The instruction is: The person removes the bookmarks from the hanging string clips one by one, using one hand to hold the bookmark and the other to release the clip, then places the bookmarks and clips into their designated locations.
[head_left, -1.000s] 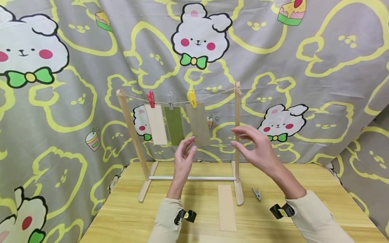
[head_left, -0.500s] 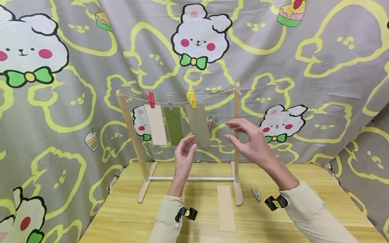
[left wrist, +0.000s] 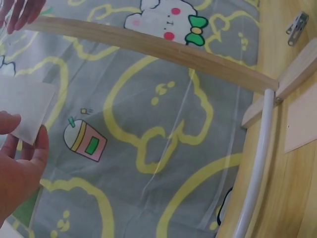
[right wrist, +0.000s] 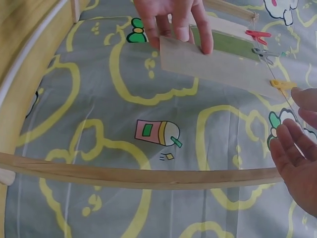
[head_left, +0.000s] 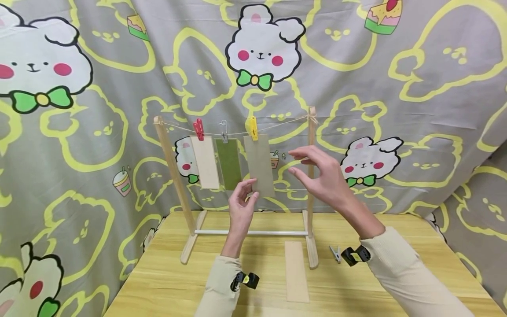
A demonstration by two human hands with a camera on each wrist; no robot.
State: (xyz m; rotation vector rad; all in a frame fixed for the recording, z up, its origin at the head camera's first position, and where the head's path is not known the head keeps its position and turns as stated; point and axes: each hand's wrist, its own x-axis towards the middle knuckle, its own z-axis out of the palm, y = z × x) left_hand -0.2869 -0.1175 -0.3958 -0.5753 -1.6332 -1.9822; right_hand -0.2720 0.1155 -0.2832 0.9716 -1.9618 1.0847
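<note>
A grey-beige card [head_left: 259,165] hangs from the string by a yellow clothespin [head_left: 253,128]. My left hand [head_left: 240,211] pinches its lower left corner; in the left wrist view the thumb [left wrist: 9,122] lies on one face and fingers show at the card's other side. My right hand [head_left: 322,176] is raised by the right post, fingers bent and apart from the thumb, holding nothing. In the right wrist view it is near the yellow clothespin [right wrist: 282,84]. Left of the grey card hang a green card [head_left: 228,163] under a clear clip [head_left: 224,134] and a cream card [head_left: 204,163] under a red clothespin [head_left: 199,129].
The wooden stand's right post [head_left: 311,198] rises behind my right hand, and a white bar [head_left: 277,233] joins its feet. On the wooden table [head_left: 158,281] lie a pale peach card [head_left: 296,273] and a grey clothespin [head_left: 335,254]. A patterned curtain [head_left: 340,88] backs everything.
My right hand has moved left and upward, closer to the grey-beige card. That card's lower edge has come down slightly in the head view, while my left hand stays almost in place.
</note>
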